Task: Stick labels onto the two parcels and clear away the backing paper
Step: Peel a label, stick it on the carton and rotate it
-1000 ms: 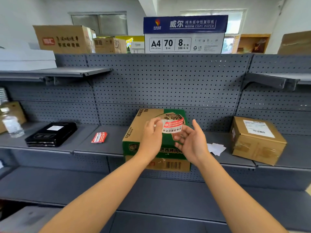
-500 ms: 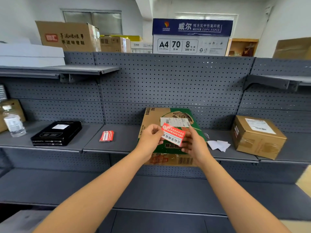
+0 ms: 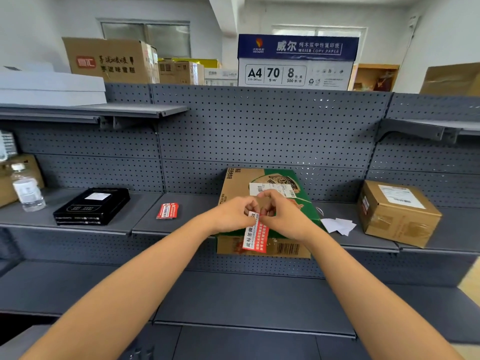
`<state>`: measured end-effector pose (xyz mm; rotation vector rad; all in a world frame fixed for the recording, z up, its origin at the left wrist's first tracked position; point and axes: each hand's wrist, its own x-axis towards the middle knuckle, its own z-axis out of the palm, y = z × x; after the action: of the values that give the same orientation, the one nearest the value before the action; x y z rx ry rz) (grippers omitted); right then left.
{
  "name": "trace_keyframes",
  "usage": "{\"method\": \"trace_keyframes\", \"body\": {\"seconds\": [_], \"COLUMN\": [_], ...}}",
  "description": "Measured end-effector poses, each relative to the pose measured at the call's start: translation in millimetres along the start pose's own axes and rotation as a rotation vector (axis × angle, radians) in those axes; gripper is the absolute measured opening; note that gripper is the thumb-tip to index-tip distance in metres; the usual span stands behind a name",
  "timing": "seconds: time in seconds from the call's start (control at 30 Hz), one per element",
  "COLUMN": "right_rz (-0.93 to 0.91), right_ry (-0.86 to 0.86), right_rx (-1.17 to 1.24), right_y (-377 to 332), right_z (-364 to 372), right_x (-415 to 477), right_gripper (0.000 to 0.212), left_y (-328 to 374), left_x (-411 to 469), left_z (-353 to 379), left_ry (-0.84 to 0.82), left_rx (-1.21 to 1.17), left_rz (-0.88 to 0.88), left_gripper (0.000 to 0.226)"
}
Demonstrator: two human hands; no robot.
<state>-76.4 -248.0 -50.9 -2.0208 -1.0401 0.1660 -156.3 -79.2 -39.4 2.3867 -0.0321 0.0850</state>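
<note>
A green and brown parcel (image 3: 239, 183) lies on the middle shelf with a white shipping label on its top. In front of it my left hand (image 3: 231, 215) and my right hand (image 3: 284, 216) meet, both pinching the top end of a red and white label (image 3: 255, 236). The label hangs downward over the parcel's front face. A second brown parcel (image 3: 397, 216) with a white label sits on the shelf at the right. White backing paper scraps (image 3: 339, 226) lie between the two parcels. A small stack of red labels (image 3: 167, 211) lies to the left.
A black flat box (image 3: 91, 206) and a water bottle (image 3: 27, 188) stand on the shelf at the left. The grey pegboard (image 3: 259, 131) backs the shelves. Cartons and an A4 paper box (image 3: 296, 61) sit on top. A lower shelf (image 3: 246, 302) juts out beneath my arms.
The red label has turned from lying across between my hands to hanging straight down. Both hands have closed together at its top end.
</note>
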Motion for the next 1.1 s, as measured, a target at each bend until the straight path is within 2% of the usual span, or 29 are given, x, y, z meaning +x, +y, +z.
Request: {"method": "trace_keyframes", "body": {"seconds": [0.1,0.2,0.27,0.37,0.47,0.53,0.73,0.87,0.93,1.03,1.1], "right_rz": [0.059,0.12,0.147,0.19,0.223,0.232,0.272,0.317,0.337,0.372,0.395], "right_ry": [0.113,0.258,0.33,0.381,0.398,0.422,0.463,0.507,0.552,0.533,0.525], "right_rx": [0.208,0.426,0.568,0.689,0.674,0.642,0.367,0.331,0.371,0.396,0.407], "right_y": [4.2,8.7,9.8,13.0,19.1,23.8,47.7,61.0,67.0,77.0,86.5], "right_z": [1.6,1.6,1.0,0.0,-1.3,-0.5,14.7,31.2,39.7,51.8,60.2], "right_x": [0.3,-0.8,-2.7,-5.6,-10.3,-14.8,-26.3,-36.6,-42.4,-49.1,-50.5], "right_gripper": [0.044,0.039,0.035,0.032,0.032,0.029,0.003,0.002,0.012,0.026,0.023], "left_y": [-2.5,-6.9,-13.2,-22.4,-23.1,-22.8,-26.9,-36.2,-41.9,-50.9,-57.7], "left_x": [-0.7,-2.6,-4.1,-4.5,-2.4,-2.2,-6.5,-8.1,-8.7,-9.8,-10.6], "left_z": [6.3,16.1,23.2,34.5,40.7,42.8,66.9,89.2,98.8,109.0,115.3], "left_ry": [0.143,0.243,0.238,0.225,0.333,0.402,0.48,0.509,0.503,0.496,0.501], "left_rx": [-0.12,-0.354,-0.397,-0.519,-0.789,-0.87,-0.722,-0.692,-0.674,-0.635,-0.607], "left_rz": [-0.025,-0.092,-0.157,-0.228,-0.25,-0.254,-0.229,-0.245,-0.258,-0.271,-0.28], "left_gripper": [0.05,0.053,0.053,0.043,0.031,0.025,0.005,0.003,0.003,0.002,0.001]}}
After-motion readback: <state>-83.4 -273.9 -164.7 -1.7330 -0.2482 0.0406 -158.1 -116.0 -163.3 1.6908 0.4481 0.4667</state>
